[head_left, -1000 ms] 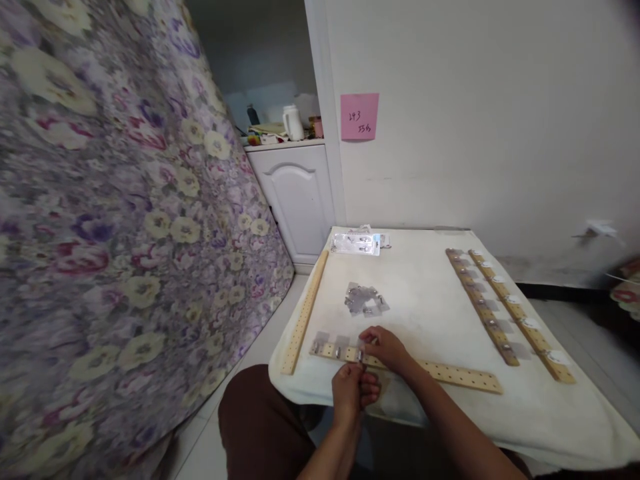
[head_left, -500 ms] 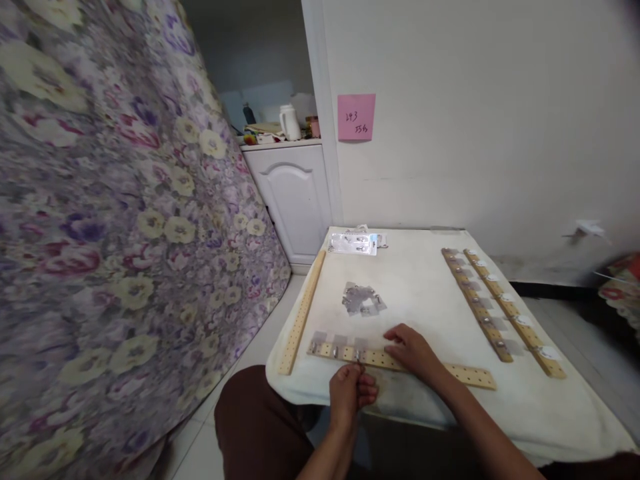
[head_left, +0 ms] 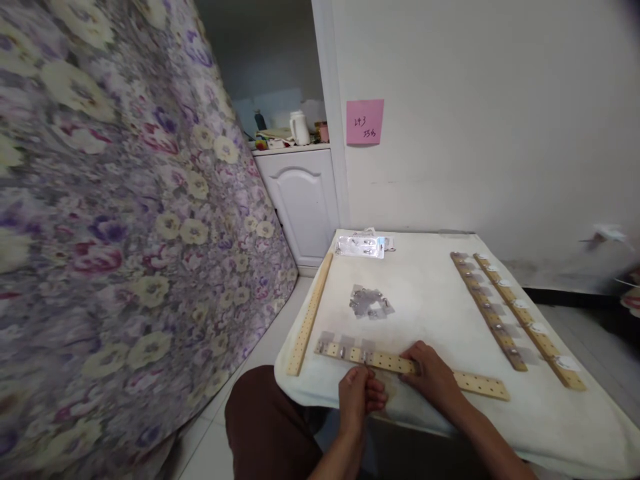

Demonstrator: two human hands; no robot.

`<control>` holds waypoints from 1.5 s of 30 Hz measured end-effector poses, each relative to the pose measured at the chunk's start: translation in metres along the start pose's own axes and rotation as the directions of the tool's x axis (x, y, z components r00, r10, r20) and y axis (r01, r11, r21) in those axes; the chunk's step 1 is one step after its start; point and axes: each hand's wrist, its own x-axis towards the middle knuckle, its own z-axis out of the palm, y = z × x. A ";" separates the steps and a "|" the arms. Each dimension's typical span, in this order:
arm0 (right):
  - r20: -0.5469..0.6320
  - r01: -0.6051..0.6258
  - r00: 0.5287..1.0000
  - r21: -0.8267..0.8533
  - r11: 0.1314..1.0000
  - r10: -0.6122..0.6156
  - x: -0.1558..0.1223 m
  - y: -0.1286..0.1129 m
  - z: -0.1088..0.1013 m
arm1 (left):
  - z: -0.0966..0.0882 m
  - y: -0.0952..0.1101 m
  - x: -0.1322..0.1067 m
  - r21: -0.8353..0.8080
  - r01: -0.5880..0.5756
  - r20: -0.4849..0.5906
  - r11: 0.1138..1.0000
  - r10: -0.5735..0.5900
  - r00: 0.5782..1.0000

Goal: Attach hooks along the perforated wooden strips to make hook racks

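Note:
A perforated wooden strip (head_left: 387,361) lies across the near part of the table. Clear tags with small metal pieces (head_left: 343,351) sit along its left end. My right hand (head_left: 436,379) straddles the strip right of its middle, fingers at the far edge and thumb at the near edge, closed on it. Just in front of the strip, my left hand (head_left: 356,395) is curled, thumb and forefinger pinched together close to the third metal piece; whatever they hold is hidden. Beyond the strip is a loose cluster of clear tags with metal pieces (head_left: 370,303).
A bare perforated strip (head_left: 311,313) lies along the table's left side. Two strips bearing fitted pieces, a darker one (head_left: 487,309) and a lighter one (head_left: 527,320), lie at the right. Clear packaging (head_left: 359,246) is at the back of the cloth-covered table (head_left: 420,280).
My right hand has come down from hovering over the strip to grip its edges, slightly nearer me. My left hand stays curled by the near edge. The whole view has shifted slightly.

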 end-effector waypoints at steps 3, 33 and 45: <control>-0.017 -0.013 1.000 0.009 1.000 0.013 0.003 -0.003 0.002 | 0.000 0.000 0.000 0.003 0.000 0.005 1.000 0.000 1.000; -0.048 -0.056 0.998 -0.214 0.975 0.046 0.105 -0.011 0.019 | -0.005 0.001 0.006 0.050 0.023 0.035 0.998 -0.025 0.999; -0.196 -0.071 0.980 -0.235 0.969 0.024 0.103 -0.025 0.020 | -0.008 -0.003 0.017 0.057 0.066 0.024 0.996 -0.067 0.997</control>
